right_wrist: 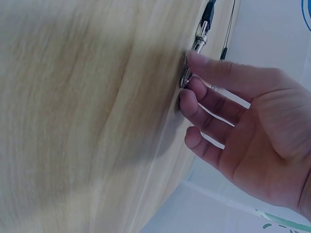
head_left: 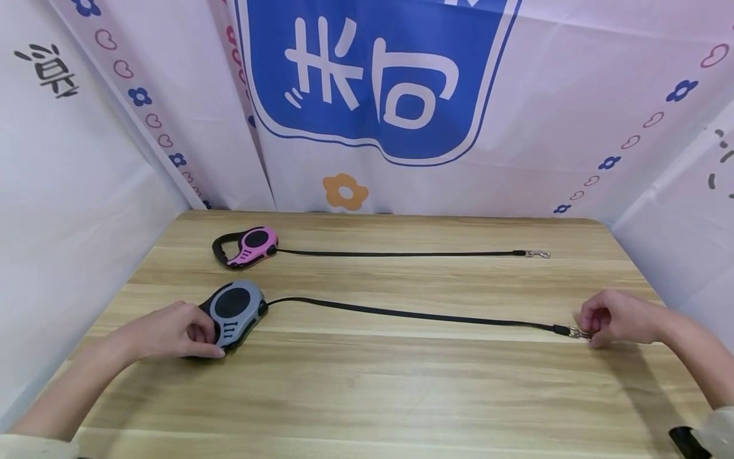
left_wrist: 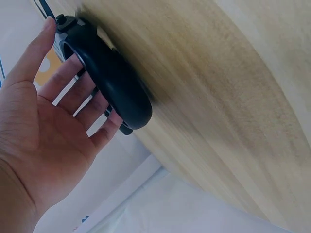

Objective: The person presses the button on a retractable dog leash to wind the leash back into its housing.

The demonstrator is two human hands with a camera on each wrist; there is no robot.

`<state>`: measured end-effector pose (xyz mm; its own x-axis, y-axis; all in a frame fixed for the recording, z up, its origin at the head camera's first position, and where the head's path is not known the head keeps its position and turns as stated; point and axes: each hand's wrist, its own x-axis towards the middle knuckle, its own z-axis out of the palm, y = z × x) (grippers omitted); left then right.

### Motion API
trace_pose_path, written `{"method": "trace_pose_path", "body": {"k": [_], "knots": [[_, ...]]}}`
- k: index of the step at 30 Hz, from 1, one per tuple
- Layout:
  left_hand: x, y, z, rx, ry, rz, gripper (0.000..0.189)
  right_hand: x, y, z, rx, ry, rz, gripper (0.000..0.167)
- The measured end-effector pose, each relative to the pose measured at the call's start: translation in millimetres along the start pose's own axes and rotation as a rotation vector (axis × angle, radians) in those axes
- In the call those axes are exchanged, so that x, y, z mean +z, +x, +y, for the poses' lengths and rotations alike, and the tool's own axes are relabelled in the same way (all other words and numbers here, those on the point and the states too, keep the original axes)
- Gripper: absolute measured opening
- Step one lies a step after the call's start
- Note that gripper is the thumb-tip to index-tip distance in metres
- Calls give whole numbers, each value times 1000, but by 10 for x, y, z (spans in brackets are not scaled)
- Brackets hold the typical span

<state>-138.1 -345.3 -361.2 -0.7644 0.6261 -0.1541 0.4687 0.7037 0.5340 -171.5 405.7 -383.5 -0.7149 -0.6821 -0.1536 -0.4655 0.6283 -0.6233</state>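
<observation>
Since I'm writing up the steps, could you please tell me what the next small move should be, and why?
Perhaps the right hand should draw the metal clip gently outward: the left hand holds the grey leash, whose strap bows slightly, while the pink leash's strap lies nearly straight.

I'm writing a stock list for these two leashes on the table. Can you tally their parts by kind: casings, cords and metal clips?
Casings: 2, the pink casing and the grey casing
Black cords: 2, the far cord and the near cord
Metal clips: 2, the far clip and the near clip
Total: 6 parts
</observation>
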Motion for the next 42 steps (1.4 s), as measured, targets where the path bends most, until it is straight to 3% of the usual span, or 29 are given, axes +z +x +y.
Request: {"method": "trace_pose_path", "body": {"k": [8,33,42], "knots": [[16,-15,-20,-48,19,-20,27,-4,-22,26,4,9,-8,25],[21,-75,-96,112,77,28,35,-18,-81,71,-22,-12,5,30],[50,-120,-96,48,24,20,36,-30,-78,91,-51,-12,11,30]]}}
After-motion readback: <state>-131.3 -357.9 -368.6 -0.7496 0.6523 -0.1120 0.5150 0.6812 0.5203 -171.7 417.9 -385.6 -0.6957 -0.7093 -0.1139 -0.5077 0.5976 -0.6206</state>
